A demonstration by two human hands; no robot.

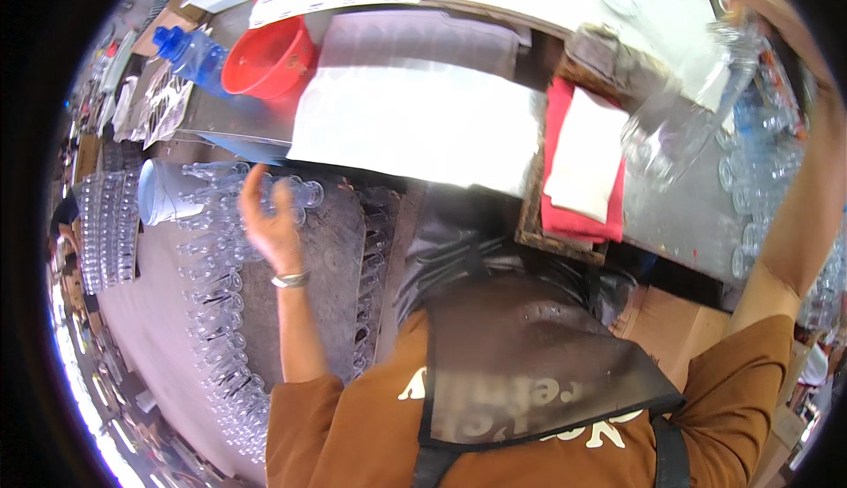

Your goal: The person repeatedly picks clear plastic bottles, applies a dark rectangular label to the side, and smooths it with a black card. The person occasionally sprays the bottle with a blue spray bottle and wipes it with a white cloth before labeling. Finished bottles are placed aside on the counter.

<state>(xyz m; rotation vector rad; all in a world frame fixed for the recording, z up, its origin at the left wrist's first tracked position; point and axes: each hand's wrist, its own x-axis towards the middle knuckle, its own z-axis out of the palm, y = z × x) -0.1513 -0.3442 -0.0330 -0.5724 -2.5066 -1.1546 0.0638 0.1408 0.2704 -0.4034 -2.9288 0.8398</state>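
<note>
At the left of the head view, the left hand [269, 219] is raised above a sloping grey surface [331, 250] on which long rows of clear empty plastic bottles [221, 311] are laid. The fingers are loosely curled and partly open; one clear bottle [296, 192] lies against the fingertips, but whether it is actually gripped cannot be told from this view. A metal bracelet [290, 280] is worn on the wrist. Just beside the hand, to its left, a white tub [159, 192] is seen lying among the bottles. Further left, more clear bottles [106, 228] are packed upright in a tight block. On the metal counter [216, 113] above the hand, a red funnel [267, 56] is placed next to a blue bottle [190, 51], and a large white sheet [415, 122] is spread to the right of them. At the right, the right arm [807, 214] is stretched upward along the edge of the picture; the right hand is lost in the blurred rim, so its opening cannot be told. A clear plastic bag of bottles [679, 126] is seen blurred and tilted near that arm, above a red cloth [565, 214] with a folded white cloth [587, 157] laid on it. A brown sleeved shirt and a dark apron [529, 356] are visible at the lower edge.
</note>
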